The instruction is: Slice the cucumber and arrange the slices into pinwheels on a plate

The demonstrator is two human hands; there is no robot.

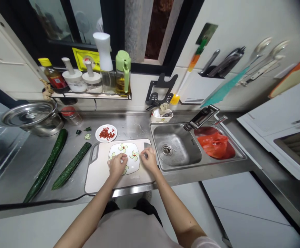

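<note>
My left hand (pixel 118 164) is over the left part of a white plate (pixel 128 164), its fingertips pinched together. Whatever is between them is too small to make out. At the plate's right edge, my right hand (pixel 149 158) also has its fingers drawn together, and I cannot see what they hold. Thin cucumber slices (pixel 134 156) lie on the plate in pinwheel flowers with small red centres, partly hidden by my left hand. Under the plate lies a pale cutting board (pixel 98 175). Just behind it, a small white dish (pixel 97 134) holds chopped red bits (pixel 106 133).
Two cucumbers, a whole one (pixel 48 165) and a cut one (pixel 71 167), lie left of the board, near cucumber scraps (pixel 87 136). A lidded steel pot (pixel 46 120) stands back left. On the right are a double sink (pixel 177 164) with a red plastic bag (pixel 213 144) and a faucet (pixel 203 117).
</note>
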